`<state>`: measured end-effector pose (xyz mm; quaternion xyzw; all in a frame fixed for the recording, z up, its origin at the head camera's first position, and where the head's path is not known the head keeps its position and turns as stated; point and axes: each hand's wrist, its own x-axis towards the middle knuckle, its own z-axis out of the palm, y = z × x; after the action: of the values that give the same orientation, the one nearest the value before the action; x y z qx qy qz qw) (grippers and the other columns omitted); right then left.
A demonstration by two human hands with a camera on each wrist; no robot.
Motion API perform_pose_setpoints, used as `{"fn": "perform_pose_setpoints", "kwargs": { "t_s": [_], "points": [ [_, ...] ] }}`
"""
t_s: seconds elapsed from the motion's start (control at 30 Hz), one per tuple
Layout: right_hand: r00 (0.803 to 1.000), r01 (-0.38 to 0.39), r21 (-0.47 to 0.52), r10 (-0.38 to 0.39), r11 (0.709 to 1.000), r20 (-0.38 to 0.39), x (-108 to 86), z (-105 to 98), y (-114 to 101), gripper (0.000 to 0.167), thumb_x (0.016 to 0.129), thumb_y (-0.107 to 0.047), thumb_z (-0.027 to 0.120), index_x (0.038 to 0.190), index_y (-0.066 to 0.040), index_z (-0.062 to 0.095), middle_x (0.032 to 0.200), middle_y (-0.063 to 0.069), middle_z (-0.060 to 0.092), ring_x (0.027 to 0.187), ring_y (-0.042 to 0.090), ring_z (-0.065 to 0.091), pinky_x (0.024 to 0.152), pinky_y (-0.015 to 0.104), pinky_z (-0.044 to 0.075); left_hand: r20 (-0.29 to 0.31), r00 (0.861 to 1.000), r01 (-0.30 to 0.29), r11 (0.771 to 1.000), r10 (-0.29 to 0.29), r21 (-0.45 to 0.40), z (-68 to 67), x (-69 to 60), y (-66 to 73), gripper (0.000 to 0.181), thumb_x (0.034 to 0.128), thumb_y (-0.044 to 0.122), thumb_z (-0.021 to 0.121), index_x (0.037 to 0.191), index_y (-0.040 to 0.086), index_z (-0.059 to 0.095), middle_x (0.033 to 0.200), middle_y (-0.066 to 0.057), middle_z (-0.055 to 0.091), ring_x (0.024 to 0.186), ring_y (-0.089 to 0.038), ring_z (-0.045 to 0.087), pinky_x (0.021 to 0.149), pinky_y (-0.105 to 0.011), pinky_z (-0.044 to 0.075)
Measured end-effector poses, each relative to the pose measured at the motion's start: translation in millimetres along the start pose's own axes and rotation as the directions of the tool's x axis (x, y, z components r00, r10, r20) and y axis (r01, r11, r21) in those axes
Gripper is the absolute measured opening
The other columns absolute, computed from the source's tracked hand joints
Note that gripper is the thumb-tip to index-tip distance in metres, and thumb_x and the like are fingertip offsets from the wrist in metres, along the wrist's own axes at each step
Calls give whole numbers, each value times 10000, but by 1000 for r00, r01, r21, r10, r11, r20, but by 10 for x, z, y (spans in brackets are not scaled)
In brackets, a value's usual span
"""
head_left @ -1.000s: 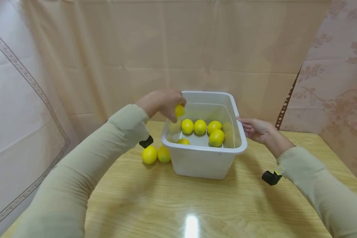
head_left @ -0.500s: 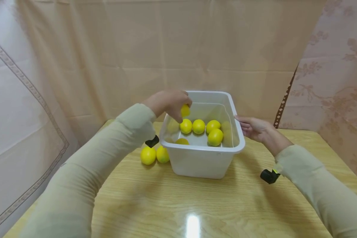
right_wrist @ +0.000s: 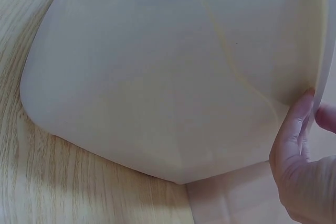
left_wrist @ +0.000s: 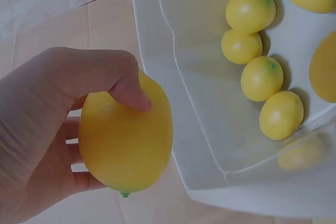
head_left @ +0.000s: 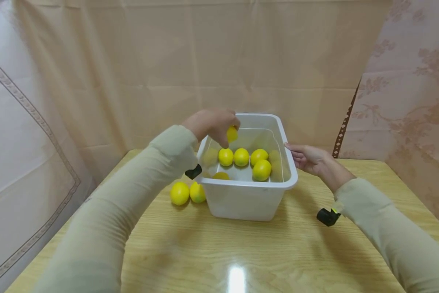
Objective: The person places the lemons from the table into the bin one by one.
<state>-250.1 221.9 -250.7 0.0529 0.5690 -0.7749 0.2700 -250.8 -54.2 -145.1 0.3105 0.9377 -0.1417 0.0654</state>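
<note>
Rightward since a second ago, my left hand (head_left: pixel 216 124) has moved over the far left part of the tub (head_left: pixel 243 201), fingers and thumb curled round a held lemon (left_wrist: pixel 126 140). My right hand (head_left: pixel 311 158) pinches the right rim. Dropped this high, it could bounce off the lemons inside (head_left: pixel 262 170); a leftward shove might roll the two loose lemons (head_left: pixel 180 193) across the table (head_left: pixel 190 252).
</note>
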Motion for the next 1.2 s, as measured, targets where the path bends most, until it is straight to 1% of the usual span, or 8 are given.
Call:
{"fn": "perform_pose_setpoints", "kwargs": {
  "t_s": [0.17, 0.3, 0.5, 0.6, 0.73, 0.87, 1.2],
  "points": [
    [1000, 13, 0, -13, 1000, 6, -15, 4, -19, 173, 917, -163, 620, 765, -124, 694, 771, -19, 722, 734, 66, 691, 719, 182, 577, 5, 1000, 11, 1000, -11, -20, 10, 65, 26, 548, 755, 286, 717, 1264, 142, 573, 1234, -68, 547, 1069, -229, 501, 935, -383, 479],
    [1000, 15, 10, -15, 1000, -2, -25, 16, -22, 160, 910, -158, 630, 767, -124, 694, 779, -13, 720, 741, 73, 692, 733, 188, 578, 3, 1000, 19, 999, -19, -43, 37, 124, 45, 547, 741, 262, 721, 1257, 150, 576, 1204, -52, 555, 1055, -221, 501, 929, -374, 476],
    [1000, 12, -2, -12, 1000, -16, -32, 30, 7, 150, 909, -174, 635, 774, -131, 684, 784, -19, 712, 739, 70, 687, 726, 185, 577, 22, 1000, -9, 997, 11, -81, 114, 207, 87, 565, 742, 241, 714, 1276, 137, 562, 1188, -56, 551, 1039, -211, 488, 907, -341, 464],
    [1000, 16, -19, -17, 1000, -13, -40, 26, 19, 153, 911, -184, 632, 776, -136, 683, 780, -25, 711, 738, 65, 687, 724, 182, 576, 17, 1000, -15, 997, 16, -75, 142, 233, 112, 561, 738, 235, 713, 1272, 147, 568, 1184, -59, 541, 1037, -206, 487, 905, -338, 467],
    [1000, 20, -22, -20, 1000, -9, -64, 23, 27, 150, 908, -189, 635, 776, -139, 686, 776, -29, 714, 736, 61, 686, 721, 178, 575, 13, 1000, -15, 998, 16, -67, 152, 253, 132, 550, 735, 222, 715, 1262, 156, 573, 1187, -55, 540, 1040, -203, 490, 924, -348, 472],
    [1000, 27, -3, -27, 1000, -4, -76, 29, 28, 153, 909, -175, 632, 772, -134, 685, 774, -25, 717, 733, 60, 686, 716, 176, 574, 13, 1000, -20, 998, 21, -62, 141, 263, 143, 552, 735, 222, 720, 1264, 161, 572, 1209, -52, 542, 1056, -200, 491, 942, -355, 475],
    [999, 35, -9, -35, 999, 1, -62, 60, 52, 155, 922, -165, 615, 783, -134, 676, 794, -24, 715, 764, 63, 683, 748, 179, 572, 21, 1000, -19, 997, 21, -72, 150, 285, 136, 541, 736, 221, 714, 1254, 175, 566, 1189, -43, 536, 1034, -202, 482, 900, -337, 472]
  ]
}}
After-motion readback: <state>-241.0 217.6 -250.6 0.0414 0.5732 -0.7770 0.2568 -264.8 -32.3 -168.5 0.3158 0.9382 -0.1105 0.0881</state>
